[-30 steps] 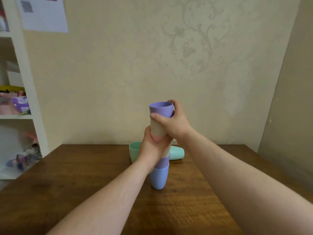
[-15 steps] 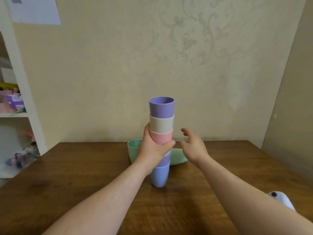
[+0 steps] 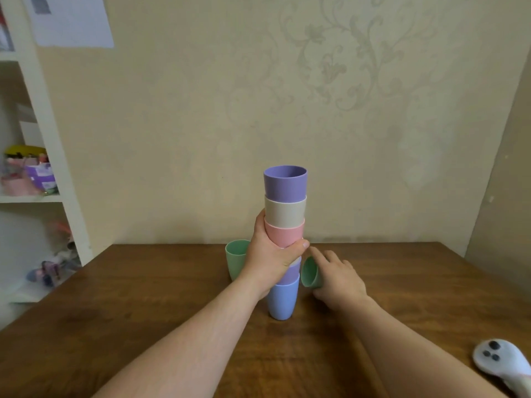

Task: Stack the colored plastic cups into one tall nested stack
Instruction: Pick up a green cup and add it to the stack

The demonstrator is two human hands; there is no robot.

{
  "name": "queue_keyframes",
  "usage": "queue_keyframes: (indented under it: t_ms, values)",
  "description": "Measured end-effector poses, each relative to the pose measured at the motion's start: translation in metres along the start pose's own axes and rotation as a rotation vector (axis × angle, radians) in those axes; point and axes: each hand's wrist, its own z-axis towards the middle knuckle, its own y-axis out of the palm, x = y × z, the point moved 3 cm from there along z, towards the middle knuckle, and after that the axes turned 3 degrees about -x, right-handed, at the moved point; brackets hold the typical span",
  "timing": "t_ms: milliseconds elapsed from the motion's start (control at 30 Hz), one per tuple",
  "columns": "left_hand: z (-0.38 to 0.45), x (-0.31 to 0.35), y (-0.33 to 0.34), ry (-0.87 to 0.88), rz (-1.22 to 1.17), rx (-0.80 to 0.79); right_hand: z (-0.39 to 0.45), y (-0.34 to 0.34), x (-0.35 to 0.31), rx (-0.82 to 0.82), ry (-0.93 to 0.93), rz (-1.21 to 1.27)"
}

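A nested stack of cups [image 3: 285,208] stands on the wooden table [image 3: 143,305]: blue at the bottom, then purple, a pale one, pink, cream and purple on top. My left hand [image 3: 273,259] is wrapped around the stack's middle, hiding part of it. My right hand [image 3: 336,278] grips a green cup [image 3: 311,272] lying on its side just right of the stack, its mouth turned toward the stack. A second green cup [image 3: 235,261] stands upright behind my left hand, partly hidden.
A white controller-like object [image 3: 500,361] lies at the table's front right. A white shelf unit [image 3: 43,145] with toys and boxes stands at the left. The wall runs close behind the table's far edge.
My right hand let go of the top purple cup, dropped to the table and took hold of the green cup lying there, pulling it nearer. My left hand stayed on the stack.
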Motion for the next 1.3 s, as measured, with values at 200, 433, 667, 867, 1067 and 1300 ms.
queue_keyframes:
  t_ms: [200,433,667,867,1067,1300]
  values:
    - [0.001,0.011,-0.006,0.031,0.039,-0.081,-0.022,-0.01,0.029,0.176,0.198,0.507]
    - [0.01,0.051,-0.009,0.004,-0.04,0.016,-0.048,0.018,0.042,0.187,0.274,0.93]
    - [0.021,0.083,-0.001,0.066,0.118,0.085,-0.053,0.02,0.033,0.144,0.27,0.952]
    - [0.024,0.081,-0.002,0.099,0.113,0.056,-0.051,-0.002,0.031,0.217,0.266,0.964]
    - [0.026,0.076,0.0,0.097,0.093,0.047,-0.033,-0.154,-0.019,0.645,0.023,1.304]
    - [0.027,0.079,0.001,0.08,0.088,0.06,-0.023,-0.25,-0.102,0.488,-0.291,1.19]
